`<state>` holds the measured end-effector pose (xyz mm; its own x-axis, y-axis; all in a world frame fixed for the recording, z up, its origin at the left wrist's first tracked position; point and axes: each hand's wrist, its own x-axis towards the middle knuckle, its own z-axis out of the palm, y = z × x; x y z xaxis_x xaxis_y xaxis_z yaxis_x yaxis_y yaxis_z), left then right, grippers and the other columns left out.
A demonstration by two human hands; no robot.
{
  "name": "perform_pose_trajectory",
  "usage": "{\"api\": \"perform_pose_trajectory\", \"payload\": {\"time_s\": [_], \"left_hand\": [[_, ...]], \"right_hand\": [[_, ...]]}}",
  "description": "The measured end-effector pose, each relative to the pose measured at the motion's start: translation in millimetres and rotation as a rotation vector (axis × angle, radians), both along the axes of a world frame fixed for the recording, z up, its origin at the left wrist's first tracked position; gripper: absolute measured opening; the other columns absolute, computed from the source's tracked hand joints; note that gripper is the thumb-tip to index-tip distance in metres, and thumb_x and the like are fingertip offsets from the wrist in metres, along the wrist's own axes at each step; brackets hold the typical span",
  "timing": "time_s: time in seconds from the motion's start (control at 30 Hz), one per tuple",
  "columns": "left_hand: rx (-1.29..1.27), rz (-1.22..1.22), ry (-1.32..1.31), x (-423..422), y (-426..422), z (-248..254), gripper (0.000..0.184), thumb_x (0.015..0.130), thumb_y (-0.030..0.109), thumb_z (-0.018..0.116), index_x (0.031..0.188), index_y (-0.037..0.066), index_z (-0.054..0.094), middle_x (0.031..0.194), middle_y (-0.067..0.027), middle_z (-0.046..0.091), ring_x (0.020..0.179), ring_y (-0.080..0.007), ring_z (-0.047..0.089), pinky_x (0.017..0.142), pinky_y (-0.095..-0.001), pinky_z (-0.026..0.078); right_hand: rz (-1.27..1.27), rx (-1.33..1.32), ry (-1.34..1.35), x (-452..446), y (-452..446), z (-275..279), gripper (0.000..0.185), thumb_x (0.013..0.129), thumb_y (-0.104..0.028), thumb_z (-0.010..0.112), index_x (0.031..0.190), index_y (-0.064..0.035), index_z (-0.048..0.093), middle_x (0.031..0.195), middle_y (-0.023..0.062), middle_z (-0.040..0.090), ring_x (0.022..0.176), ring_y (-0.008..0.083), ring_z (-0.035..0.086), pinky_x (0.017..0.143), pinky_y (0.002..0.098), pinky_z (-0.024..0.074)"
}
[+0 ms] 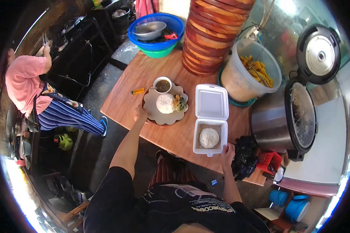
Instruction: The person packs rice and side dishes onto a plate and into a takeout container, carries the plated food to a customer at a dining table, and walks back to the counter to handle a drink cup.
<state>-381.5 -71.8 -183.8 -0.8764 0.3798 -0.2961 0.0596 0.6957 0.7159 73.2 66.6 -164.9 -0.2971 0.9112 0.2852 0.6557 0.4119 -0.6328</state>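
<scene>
My left hand (140,113) has its fingers closed on the left edge of a scalloped plate (152,110). On that plate lie a mound of white rice (165,103), some greens with an orange topping (179,103), and a white cup of brown soup (162,86) at its upper edge. With my right hand (228,152) I grip the lower right corner of a white foam takeaway box (210,153). Its lid (212,101) is folded back, and a rice mound (209,138) sits inside. The fingertips of both hands are partly hidden.
An orange lighter (137,91) lies left of the cup. Behind stand stacked wooden trays (216,31), a blue basin (156,23) and a bucket of yellow food (245,73). An open rice cooker (274,116) and black plastic bag (245,155) are at right. Another person (29,83) stands far left.
</scene>
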Motion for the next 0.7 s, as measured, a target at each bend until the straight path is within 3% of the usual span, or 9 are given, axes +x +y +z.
{"api": "perform_pose_trajectory", "payload": {"time_s": [0.1, 0.2, 0.3, 0.37, 0.43, 0.5, 0.57, 0.6, 0.7], "left_hand": [[-0.089, -0.048, -0.116, -13.0, -2.8, 34.9, 0.028, 0.088, 0.021, 0.053, 0.105, -0.001, 0.052, 0.101, -0.0230, 0.059, 0.053, -0.0351, 0.064, 0.039, -0.0373, 0.053], [0.005, -0.147, 0.988, -62.7, -10.3, -103.5, 0.027, 0.084, 0.019, 0.054, 0.096, -0.005, 0.054, 0.077, -0.0230, 0.061, 0.047, -0.0380, 0.061, 0.040, -0.0434, 0.053], [-0.217, -0.422, 0.368, -127.7, 8.0, -86.1, 0.035, 0.088, 0.025, 0.051, 0.105, -0.005, 0.053, 0.087, -0.0249, 0.061, 0.067, -0.0397, 0.065, 0.054, -0.0468, 0.056], [-0.051, -0.142, -0.286, -94.3, 41.4, 129.0, 0.041, 0.093, 0.028, 0.046, 0.116, -0.006, 0.048, 0.099, -0.0258, 0.060, 0.086, -0.0369, 0.064, 0.065, -0.0437, 0.057], [0.715, -0.134, -0.449, -129.6, 75.4, 146.3, 0.041, 0.096, 0.027, 0.042, 0.122, -0.004, 0.044, 0.110, -0.0252, 0.056, 0.099, -0.0334, 0.060, 0.075, -0.0429, 0.056], [1.041, -0.151, -0.727, -164.8, 123.4, 194.1, 0.037, 0.097, 0.024, 0.042, 0.123, -0.002, 0.045, 0.115, -0.0244, 0.053, 0.108, -0.0316, 0.055, 0.085, -0.0446, 0.053], [1.218, 0.122, -1.276, -208.6, 181.5, 205.0, 0.035, 0.097, 0.025, 0.041, 0.126, 0.005, 0.044, 0.124, -0.0204, 0.047, 0.115, -0.0313, 0.049, 0.094, -0.0519, 0.046], [1.225, 0.115, -1.278, -215.1, 201.3, 207.6, 0.035, 0.097, 0.025, 0.041, 0.126, 0.005, 0.044, 0.124, -0.0204, 0.047, 0.115, -0.0313, 0.049, 0.094, -0.0519, 0.046], [1.211, 0.222, -1.048, -237.1, 248.5, 188.5, 0.033, 0.097, 0.019, 0.040, 0.129, 0.011, 0.041, 0.129, -0.0149, 0.045, 0.118, -0.0318, 0.046, 0.094, -0.0575, 0.044]], "right_hand": [[-0.027, -0.100, -0.047, -16.4, -9.3, -0.6, 0.012, 0.082, -0.007, 0.058, 0.090, 0.0018, 0.057, 0.086, 0.0170, 0.056, 0.076, 0.0308, 0.056, 0.067, 0.0393, 0.0452], [-0.043, -0.107, -0.228, -27.0, -15.1, -7.9, 0.018, 0.081, -0.012, 0.060, 0.093, 0.0018, 0.059, 0.086, 0.0189, 0.056, 0.080, 0.0337, 0.056, 0.070, 0.0418, 0.0452], [-0.013, -0.004, -0.198, -28.9, -14.6, -6.7, 0.025, 0.082, -0.017, 0.061, 0.098, 0.0023, 0.059, 0.087, 0.0210, 0.056, 0.085, 0.0373, 0.055, 0.075, 0.0438, 0.0453], [-0.047, 0.030, -0.282, -30.9, -7.8, -2.3, 0.029, 0.082, -0.018, 0.061, 0.101, 0.0036, 0.058, 0.091, 0.0237, 0.055, 0.092, 0.0411, 0.054, 0.080, 0.0464, 0.0441], [-0.151, 0.029, -0.175, -37.7, -1.3, 9.3, 0.029, 0.083, -0.018, 0.060, 0.101, 0.0032, 0.058, 0.097, 0.0238, 0.053, 0.092, 0.0423, 0.052, 0.081, 0.0471, 0.0439], [-0.183, 0.047, -0.150, -54.7, 2.9, 29.0, 0.028, 0.083, -0.018, 0.059, 0.101, 0.0028, 0.057, 0.100, 0.0237, 0.052, 0.091, 0.0430, 0.051, 0.082, 0.0478, 0.0436], [-0.134, 0.103, -0.187, -80.2, 4.1, 48.2, 0.024, 0.085, -0.016, 0.058, 0.101, 0.0010, 0.058, 0.099, 0.0211, 0.053, 0.085, 0.0371, 0.054, 0.074, 0.0432, 0.0477], [-0.155, -0.144, -0.026, -107.8, -5.4, 78.5, 0.020, 0.084, -0.012, 0.058, 0.101, -0.0005, 0.058, 0.098, 0.0170, 0.054, 0.079, 0.0273, 0.056, 0.063, 0.0347, 0.0492], [-0.043, -0.147, 0.031, -149.2, -10.9, 96.1, 0.019, 0.085, -0.008, 0.056, 0.103, -0.0014, 0.057, 0.101, 0.0137, 0.054, 0.077, 0.0196, 0.057, 0.058, 0.0276, 0.0479]]}}
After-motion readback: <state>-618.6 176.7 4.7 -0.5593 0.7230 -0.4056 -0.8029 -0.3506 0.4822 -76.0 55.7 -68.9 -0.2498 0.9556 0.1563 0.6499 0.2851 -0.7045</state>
